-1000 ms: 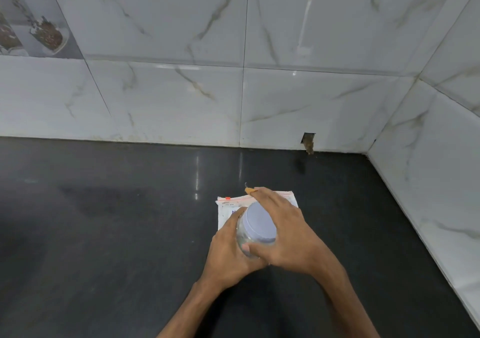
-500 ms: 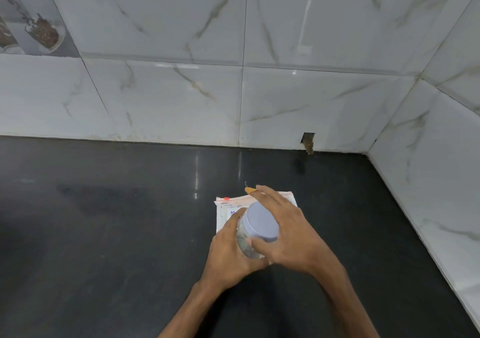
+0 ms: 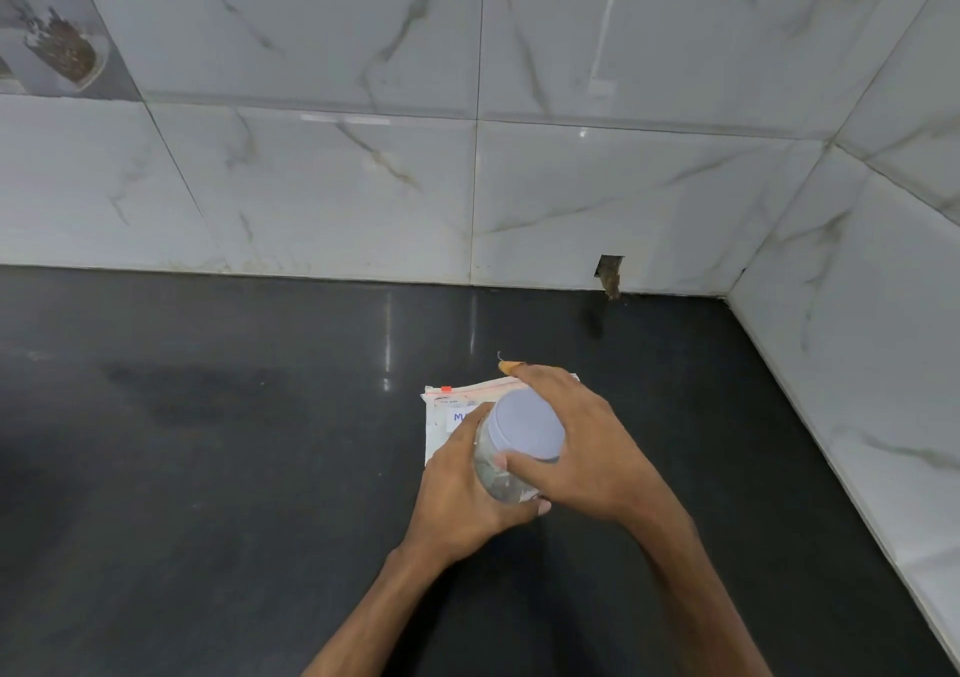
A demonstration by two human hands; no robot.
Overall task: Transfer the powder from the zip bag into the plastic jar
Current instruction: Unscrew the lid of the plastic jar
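Right hand (image 3: 587, 447) first: fingers curled over the pale lid (image 3: 529, 424) of the jar (image 3: 496, 473), thumb pressed against the lid's near rim, the other fingers draped over its far side, so the hand is clamped on the lid from above. Left hand (image 3: 460, 494) now: fingers and thumb wrapped snugly round the clear body of the jar from the left, thumb tip showing at the front under the right hand. Both wrists come up from the near edge of the counter (image 3: 208, 468), forearms bare, the right one angled in from the lower right, the left from below centre.

The jar sits between the two hands, lid on, over the near right part of the zip bag (image 3: 447, 406). The bag lies flat on the counter just behind, its seal strip along the far edge and a white label with blue writing partly hidden by the left hand.

The counter is dark, glossy stone, towards its right back corner. White marble-look tiles (image 3: 337, 198) cover the back and right walls, with a small chipped hole (image 3: 609, 273) at the base of the back wall.
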